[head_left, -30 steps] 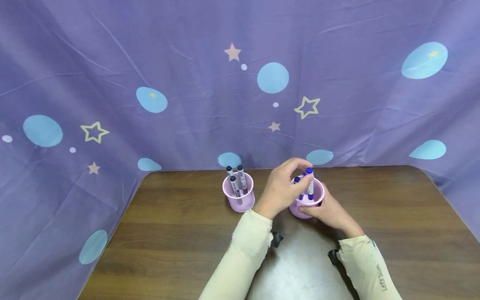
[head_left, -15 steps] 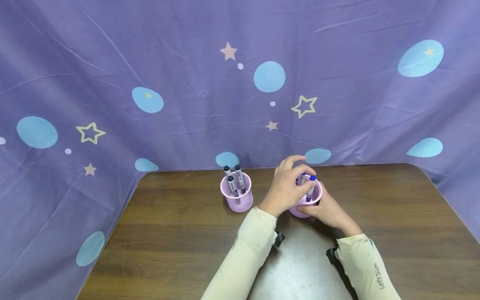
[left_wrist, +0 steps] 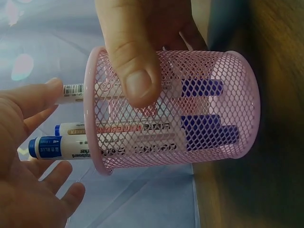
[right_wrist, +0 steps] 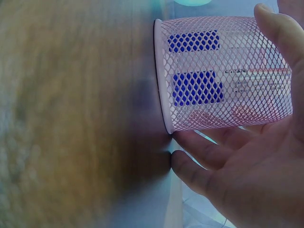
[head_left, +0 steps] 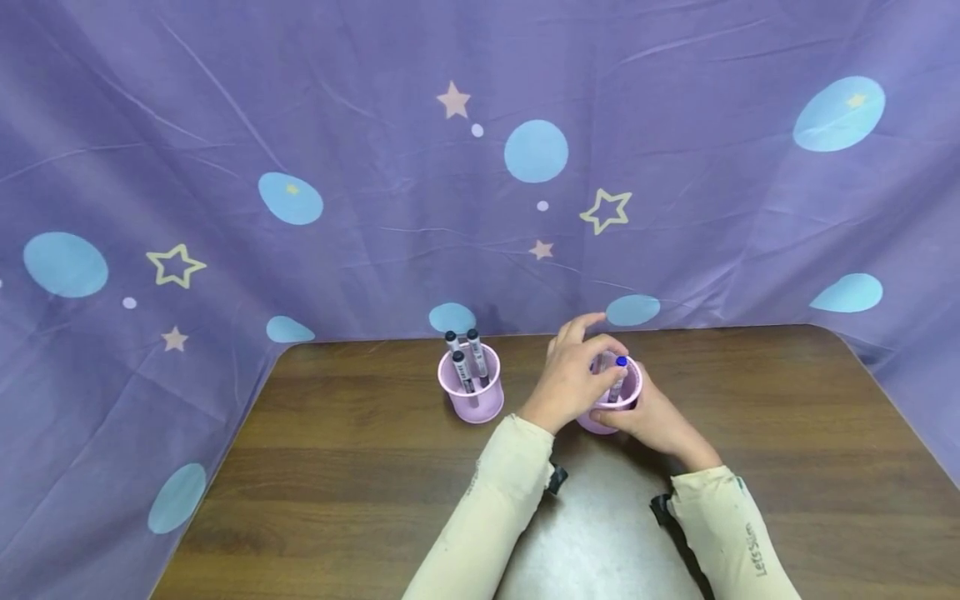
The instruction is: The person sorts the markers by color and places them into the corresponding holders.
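My right hand holds a pink mesh pen cup standing on the table, with its thumb over the near side. At the cup's mouth, my left hand pinches a blue whiteboard marker between thumb and finger. Most of that marker is inside the cup, and the fingers cover its upper end in the left wrist view. Two more blue markers, one in front and one behind it, stand in the same cup. Their blue lower ends show through the mesh in both wrist views.
To the left stands a second pink pen cup with three black-capped markers in it. The brown wooden table reaches back to a purple curtain printed with stars and blue dots.
My left hand has lowered the pinched blue marker deeper into the right cup. My right hand has kept its hold on the cup. The head view has shifted slightly.
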Demonstrator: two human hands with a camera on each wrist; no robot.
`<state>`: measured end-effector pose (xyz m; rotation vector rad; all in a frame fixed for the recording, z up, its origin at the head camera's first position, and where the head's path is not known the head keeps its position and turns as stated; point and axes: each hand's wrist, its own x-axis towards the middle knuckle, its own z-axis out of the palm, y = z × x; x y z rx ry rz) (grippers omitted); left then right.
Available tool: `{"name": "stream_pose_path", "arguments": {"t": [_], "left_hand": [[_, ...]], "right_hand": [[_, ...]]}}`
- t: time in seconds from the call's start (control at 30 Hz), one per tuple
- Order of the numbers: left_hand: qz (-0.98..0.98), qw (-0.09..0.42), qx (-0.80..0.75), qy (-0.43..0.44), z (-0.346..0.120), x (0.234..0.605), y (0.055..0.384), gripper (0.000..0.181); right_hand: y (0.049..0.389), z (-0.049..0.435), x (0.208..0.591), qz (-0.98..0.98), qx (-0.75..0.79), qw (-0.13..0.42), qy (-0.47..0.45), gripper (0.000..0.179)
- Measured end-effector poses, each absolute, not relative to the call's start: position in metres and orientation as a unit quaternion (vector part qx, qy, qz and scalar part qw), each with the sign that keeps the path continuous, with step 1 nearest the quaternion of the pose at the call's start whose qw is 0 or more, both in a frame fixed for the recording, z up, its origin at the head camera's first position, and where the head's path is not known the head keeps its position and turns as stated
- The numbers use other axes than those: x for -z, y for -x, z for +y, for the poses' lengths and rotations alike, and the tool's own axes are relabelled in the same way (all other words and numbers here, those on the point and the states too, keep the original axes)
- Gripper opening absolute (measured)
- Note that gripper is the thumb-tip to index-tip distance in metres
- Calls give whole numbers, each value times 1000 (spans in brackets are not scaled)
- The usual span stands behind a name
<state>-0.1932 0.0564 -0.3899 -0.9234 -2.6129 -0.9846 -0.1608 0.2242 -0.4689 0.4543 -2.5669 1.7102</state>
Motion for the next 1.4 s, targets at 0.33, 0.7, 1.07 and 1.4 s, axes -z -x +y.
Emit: {"name": "stream_pose_path", "arguments": {"t": [0.33,0.7,1.07,1.4], "left_hand": [[-892,101,319,303,58,390,194,18],[-895,101,305,310,61,387,194,20],[-858,135,366,335,44,354,174,17],[-612,307,493,538,-17,271,86,14]], "right_hand": [[158,221,466,-817,-556,23,-152,91],[159,222,468,-821,-550,29,-153,91],[162,221,470,-815,-559,17,-148,89],[160,224,472,-821,-552,18,-143,95]]}}
